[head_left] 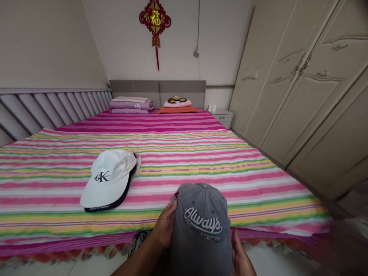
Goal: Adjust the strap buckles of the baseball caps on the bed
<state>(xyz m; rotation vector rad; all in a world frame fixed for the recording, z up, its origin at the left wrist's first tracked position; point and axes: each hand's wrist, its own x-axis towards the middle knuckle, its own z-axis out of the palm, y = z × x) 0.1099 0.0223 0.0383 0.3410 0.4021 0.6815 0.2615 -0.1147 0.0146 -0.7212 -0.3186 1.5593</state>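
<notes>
A grey baseball cap [201,226] with white "Always" lettering is held up over the near edge of the bed. My left hand [165,226] grips its left side with fingers curled round the edge. On the opposite side my right hand [241,258] holds the lower right of the brim, mostly hidden behind the cap. A white cap [110,176] with a dark logo lies on the striped bedspread [201,161] to the left, stacked on a dark cap [110,205] whose brim shows underneath.
Folded purple bedding [130,105] and a pink pillow [177,102] lie by the headboard. A cream wardrobe [301,88] runs along the right side. A small nightstand [222,117] stands in the far corner. A radiator cover lines the left wall.
</notes>
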